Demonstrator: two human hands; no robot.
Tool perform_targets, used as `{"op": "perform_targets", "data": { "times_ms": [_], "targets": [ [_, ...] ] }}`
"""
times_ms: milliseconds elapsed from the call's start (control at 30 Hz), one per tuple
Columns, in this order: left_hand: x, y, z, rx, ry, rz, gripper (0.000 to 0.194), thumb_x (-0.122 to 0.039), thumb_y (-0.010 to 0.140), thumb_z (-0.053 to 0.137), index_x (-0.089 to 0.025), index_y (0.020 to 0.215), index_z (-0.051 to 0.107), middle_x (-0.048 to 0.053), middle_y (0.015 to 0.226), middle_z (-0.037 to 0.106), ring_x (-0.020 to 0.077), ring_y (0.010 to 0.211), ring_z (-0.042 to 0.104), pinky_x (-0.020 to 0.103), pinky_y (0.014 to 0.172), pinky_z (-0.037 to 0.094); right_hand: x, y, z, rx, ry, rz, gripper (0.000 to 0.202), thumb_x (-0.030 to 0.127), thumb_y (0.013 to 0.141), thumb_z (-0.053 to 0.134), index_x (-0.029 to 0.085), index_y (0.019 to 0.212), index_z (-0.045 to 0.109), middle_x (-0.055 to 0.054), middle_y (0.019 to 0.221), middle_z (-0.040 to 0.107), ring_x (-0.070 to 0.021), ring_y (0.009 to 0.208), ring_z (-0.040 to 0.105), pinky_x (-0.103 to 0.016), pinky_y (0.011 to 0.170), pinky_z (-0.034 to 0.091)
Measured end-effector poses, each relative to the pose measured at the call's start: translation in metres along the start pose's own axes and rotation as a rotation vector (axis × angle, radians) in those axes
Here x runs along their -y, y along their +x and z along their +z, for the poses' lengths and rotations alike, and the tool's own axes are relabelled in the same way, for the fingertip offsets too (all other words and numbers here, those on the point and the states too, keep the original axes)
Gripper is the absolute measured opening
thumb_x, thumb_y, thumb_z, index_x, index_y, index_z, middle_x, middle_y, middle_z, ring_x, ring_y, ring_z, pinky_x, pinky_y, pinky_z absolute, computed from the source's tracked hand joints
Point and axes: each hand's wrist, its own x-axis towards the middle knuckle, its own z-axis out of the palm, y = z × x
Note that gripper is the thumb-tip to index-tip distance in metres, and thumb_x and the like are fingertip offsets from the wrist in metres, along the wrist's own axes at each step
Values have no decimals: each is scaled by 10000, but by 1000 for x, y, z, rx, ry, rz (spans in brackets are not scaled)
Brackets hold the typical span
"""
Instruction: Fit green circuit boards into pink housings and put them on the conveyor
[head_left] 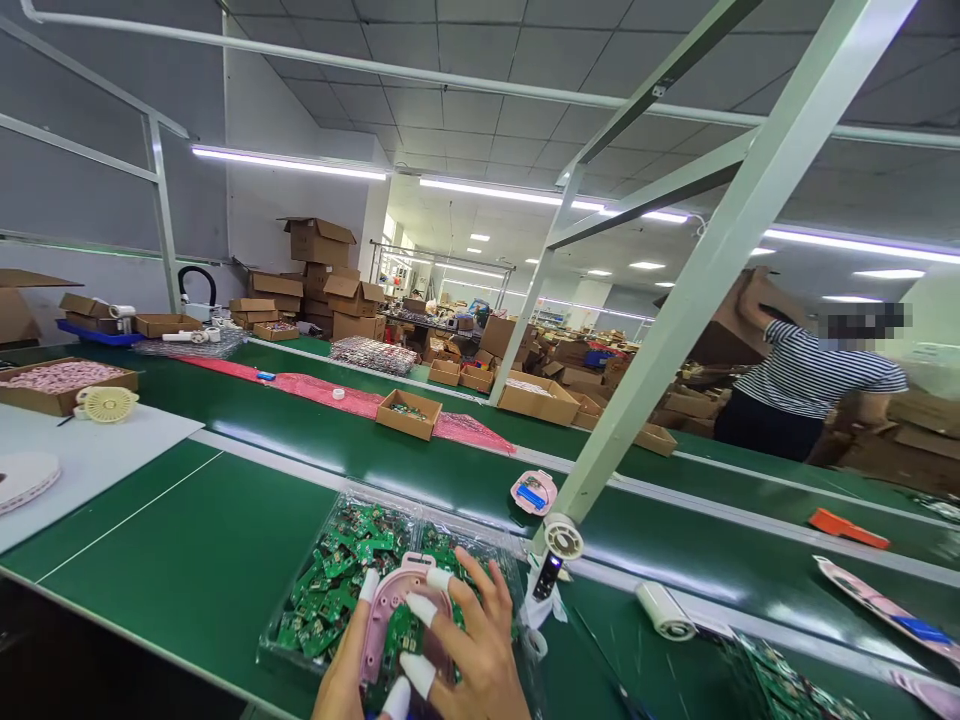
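Note:
A pink plastic shell (373, 632) with a small loop at its top is held between my two hands, low in the middle of the view. My left hand (346, 660) grips its left side, and a green circuit board (405, 634) lies inside it. My right hand (476, 640) has its thumb and some fingers on the shell's right side and on the board, with other fingers raised. White covers sit on several fingertips. Beneath the hands is a clear plastic tray (279, 655) holding many green circuit boards (330, 598).
A pink shell with a blue part (534, 492) lies past the tray, left of a slanted metal post (645, 370). A cardboard box (409, 414) stands on pink wrap. Right are a white cylinder (664, 611) and more boards (787, 685). A person (810, 385) lifts a carton.

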Motion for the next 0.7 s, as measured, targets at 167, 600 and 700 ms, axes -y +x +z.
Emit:
{"op": "perform_targets", "data": {
  "times_ms": [167, 600, 700],
  "targets": [
    [-2, 0, -1, -12, 12, 11, 719, -228, 637, 700, -226, 1341, 548, 114, 1344, 624, 360, 1323, 464, 445, 1123, 325, -1, -1, 0, 0, 4, -1, 373, 140, 661, 636, 249, 1018, 633, -53, 1131, 611, -340, 1350, 324, -530, 1152, 63],
    [6, 0, 8, 28, -374, -66, 713, -130, 579, 612, -173, 1291, 587, 113, 1399, 573, 366, 1353, 421, 473, 1159, 261, 2, -12, 22, -15, 42, 101, 414, 284, 753, 678, 303, 1164, 627, -66, 1261, 576, -378, 1293, 419, -605, 1040, 299],
    [-3, -1, 5, 65, -412, -107, 701, -140, 569, 639, -194, 1267, 606, 102, 1403, 571, 369, 1370, 392, 479, 1163, 247, 5, -14, 21, 11, 90, 126, 461, 270, 777, 638, 275, 1236, 589, -89, 1289, 557, -389, 1318, 395, -650, 1023, 322]
  ]
}}
